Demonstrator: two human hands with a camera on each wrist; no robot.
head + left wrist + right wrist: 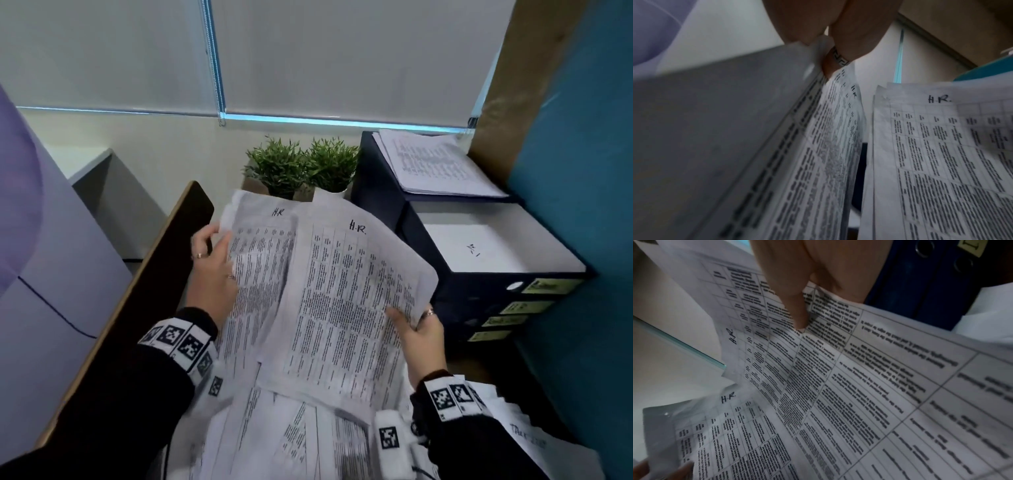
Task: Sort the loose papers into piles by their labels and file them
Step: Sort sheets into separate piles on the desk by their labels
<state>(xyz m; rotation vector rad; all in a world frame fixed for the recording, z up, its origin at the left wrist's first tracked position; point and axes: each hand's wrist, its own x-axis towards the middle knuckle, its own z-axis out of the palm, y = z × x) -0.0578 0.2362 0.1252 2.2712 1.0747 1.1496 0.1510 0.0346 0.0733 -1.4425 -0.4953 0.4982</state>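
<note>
Two printed sheets marked "H.R." are held up above a heap of loose papers point(294, 431) on the desk. My left hand point(214, 270) grips the left H.R. sheet point(260, 260) by its left edge, thumb on the front; the left wrist view shows that sheet point(818, 146) pinched beside a ringed finger. My right hand point(416, 329) pinches the right H.R. sheet point(349, 284) at its right edge, thumb on the printed side point(797, 316). The right sheet overlaps the left one.
A stack of dark blue file boxes point(472, 301) with yellow labels stands at the right, one open with a white sheet inside, another bearing a paper pile point(435, 164). Two small potted plants point(301, 168) sit behind. A dark panel edge point(137, 294) runs along the left.
</note>
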